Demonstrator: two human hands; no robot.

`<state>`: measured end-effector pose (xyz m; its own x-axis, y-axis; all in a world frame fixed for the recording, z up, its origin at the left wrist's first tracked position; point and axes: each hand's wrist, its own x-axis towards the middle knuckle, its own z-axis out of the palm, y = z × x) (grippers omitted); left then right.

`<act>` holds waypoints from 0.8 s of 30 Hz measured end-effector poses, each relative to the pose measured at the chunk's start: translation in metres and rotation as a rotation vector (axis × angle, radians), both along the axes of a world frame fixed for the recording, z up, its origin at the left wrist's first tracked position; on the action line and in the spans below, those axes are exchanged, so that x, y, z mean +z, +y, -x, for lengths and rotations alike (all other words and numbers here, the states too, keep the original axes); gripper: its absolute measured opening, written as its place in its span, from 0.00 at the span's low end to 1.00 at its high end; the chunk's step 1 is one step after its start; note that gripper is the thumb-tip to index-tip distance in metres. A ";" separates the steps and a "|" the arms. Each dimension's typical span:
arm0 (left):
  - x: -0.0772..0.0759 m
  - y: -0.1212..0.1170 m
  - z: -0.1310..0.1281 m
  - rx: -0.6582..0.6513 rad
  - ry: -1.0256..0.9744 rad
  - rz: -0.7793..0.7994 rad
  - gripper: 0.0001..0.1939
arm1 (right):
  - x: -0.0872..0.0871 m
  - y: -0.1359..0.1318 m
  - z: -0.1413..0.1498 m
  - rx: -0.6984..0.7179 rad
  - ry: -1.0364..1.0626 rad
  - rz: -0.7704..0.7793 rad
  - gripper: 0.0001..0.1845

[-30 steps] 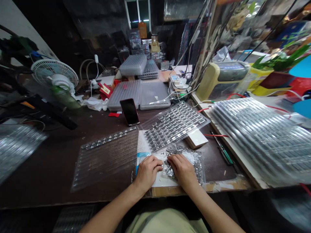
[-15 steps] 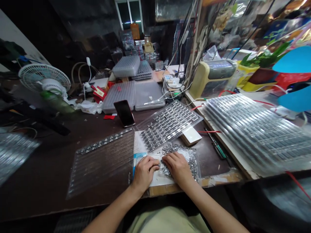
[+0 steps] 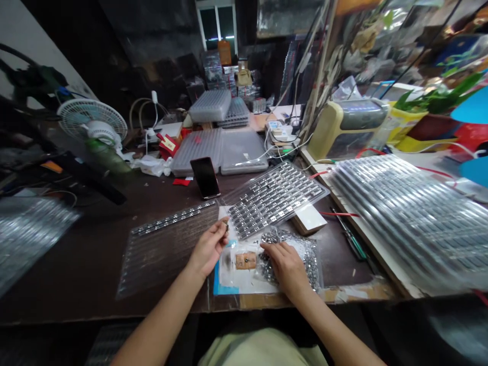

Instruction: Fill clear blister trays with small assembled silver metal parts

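My left hand (image 3: 209, 249) is raised over the left edge of the white sheet (image 3: 249, 287), thumb and fingers pinching a small metal part (image 3: 226, 224). My right hand (image 3: 286, 265) rests over a clear bag of small shiny metal pieces (image 3: 310, 259). Its fingertips are drawn together at the bag's left side; whatever they hold is too small to make out. Between the hands lies a small orange-brown block (image 3: 246, 261) with a dark spot in its middle. Beyond them, a clear plastic tray (image 3: 276, 201) is filled with rows of metal parts.
Left of the sheet lies another clear tray (image 3: 163, 254) with metal parts along its far edge. A phone (image 3: 205, 178) stands propped behind it. A white box (image 3: 309, 219) supports the filled tray. Screwdrivers (image 3: 353, 241) and stacked filled trays (image 3: 412, 218) are on the right.
My left hand has moved up and left from the block, carrying the small metal part and uncovering the block. My right hand stays over the bag. The camera view has turned slightly left.
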<state>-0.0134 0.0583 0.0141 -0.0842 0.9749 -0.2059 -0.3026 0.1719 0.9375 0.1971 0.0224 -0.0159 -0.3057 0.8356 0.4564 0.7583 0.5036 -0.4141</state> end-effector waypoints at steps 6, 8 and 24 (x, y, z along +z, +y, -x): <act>0.017 0.014 0.025 0.051 -0.314 0.226 0.07 | 0.003 -0.004 0.023 0.049 0.100 0.160 0.08; 0.013 0.013 0.027 0.062 -0.277 0.213 0.06 | 0.001 -0.005 0.031 0.030 0.084 0.188 0.07; -0.003 0.093 0.081 0.102 1.009 -0.307 0.02 | -0.006 -0.005 0.039 0.029 0.084 0.113 0.08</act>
